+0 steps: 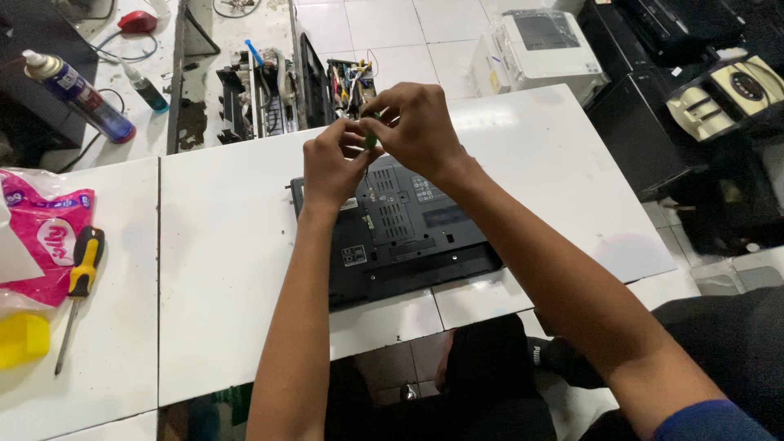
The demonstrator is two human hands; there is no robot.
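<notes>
A black laptop (400, 237) lies upside down on the white table (229, 261), its underside with vents and labels facing up. Both my hands meet above its far edge. My left hand (333, 162) and my right hand (412, 126) pinch a small green-tipped tool (371, 140) between their fingertips. The tool is mostly hidden by my fingers, so its kind is unclear.
A yellow-and-black screwdriver (79, 278), a pink packet (45, 233) and a yellow object (23, 339) lie at the left. A spray can (77, 94) stands far left. Dismantled electronics (278, 86) sit beyond the table; printers (539, 45) stand at the right.
</notes>
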